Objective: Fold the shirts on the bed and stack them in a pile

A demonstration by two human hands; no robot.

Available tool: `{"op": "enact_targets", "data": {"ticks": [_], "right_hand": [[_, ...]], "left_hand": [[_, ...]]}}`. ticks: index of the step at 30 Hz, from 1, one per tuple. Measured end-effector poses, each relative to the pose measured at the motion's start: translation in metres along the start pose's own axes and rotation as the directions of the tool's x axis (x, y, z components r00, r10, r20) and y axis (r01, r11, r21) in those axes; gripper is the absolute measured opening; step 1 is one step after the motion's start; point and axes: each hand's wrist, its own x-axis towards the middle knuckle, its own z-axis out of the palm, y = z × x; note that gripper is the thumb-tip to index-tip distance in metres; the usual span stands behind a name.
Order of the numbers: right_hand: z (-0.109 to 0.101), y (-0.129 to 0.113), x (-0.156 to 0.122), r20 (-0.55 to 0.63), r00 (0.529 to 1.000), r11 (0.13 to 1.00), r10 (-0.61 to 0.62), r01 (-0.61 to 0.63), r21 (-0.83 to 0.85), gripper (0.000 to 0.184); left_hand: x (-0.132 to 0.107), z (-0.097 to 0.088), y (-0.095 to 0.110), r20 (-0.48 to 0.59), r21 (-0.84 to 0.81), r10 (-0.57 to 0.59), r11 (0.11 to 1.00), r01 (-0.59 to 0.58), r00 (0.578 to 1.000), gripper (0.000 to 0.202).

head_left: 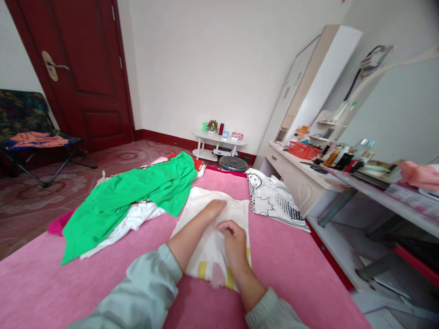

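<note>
A folded white cloth (236, 211) with yellow stripes and a pink tassel lies on the pink bed cover (284, 260). My left hand (210, 211) rests flat on top of the cloth, fingers stretched forward. My right hand (233, 240) sits just beside it on the cloth, its fingers curled and pinching the fabric. Both arms wear pale grey-green sleeves.
A green garment (137, 192) lies over white clothes (133, 224) at the left. A black-and-white printed cloth (274, 198) lies at the right. A white dresser (302, 176) with a red basket (303, 150) stands right. A folding chair (30, 132), door (78, 68) and low shelf (217, 144) are beyond.
</note>
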Motion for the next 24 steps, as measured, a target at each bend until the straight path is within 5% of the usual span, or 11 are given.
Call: {"op": "enact_targets", "data": {"ticks": [5,9,13,17,20,24], "right_hand": [[-0.008,0.007,0.009,-0.055,0.99,0.964,0.133,-0.116,0.24,0.016],[-0.03,0.015,0.035,-0.098,0.971,0.932,0.22,-0.18,0.313,0.018],[-0.059,0.029,0.073,-0.166,0.983,0.986,0.079,-0.102,-0.133,0.025],[-0.067,0.029,0.092,0.016,0.992,0.794,0.125,-0.09,-0.602,0.015],[-0.059,0.021,0.09,0.042,0.989,0.743,0.141,-0.078,-0.665,0.012],[-0.044,0.018,0.082,0.082,0.995,0.827,0.052,0.003,-0.562,0.018]], "left_hand": [[-0.004,0.018,-0.015,-0.184,0.113,0.08,0.992,-0.06,0.98,0.038],[-0.017,0.025,-0.014,-0.135,0.343,0.247,0.92,-0.189,0.96,0.028],[-0.02,0.025,-0.002,-0.073,0.483,0.323,0.839,-0.25,0.943,0.016],[-0.02,0.023,0.004,-0.062,0.516,0.325,0.82,-0.249,0.944,0.026],[-0.019,0.023,0.003,-0.093,0.464,0.331,0.849,-0.253,0.939,0.028],[-0.018,0.023,-0.001,-0.135,0.361,0.307,0.901,-0.241,0.942,0.028]]}}
